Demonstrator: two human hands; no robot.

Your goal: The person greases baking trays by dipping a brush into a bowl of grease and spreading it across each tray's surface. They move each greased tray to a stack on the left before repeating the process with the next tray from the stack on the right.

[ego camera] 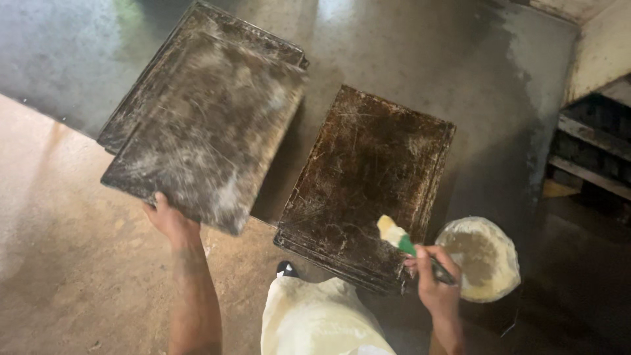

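head view looks down at two hands over a wet floor. the left hand grips the near edge of a dark tray, fingers curled under it, and the tray is lifted and tilted above a pile of the same trays. its long side runs away from the person. the right hand is closed around a brush with a green handle. the brush tip touches the near corner of the second pile of trays, just in front of the right hand. a round bowl of pale stuff sits just beside that hand. a cream apron hangs below. nothing sits between the brush and the trays.
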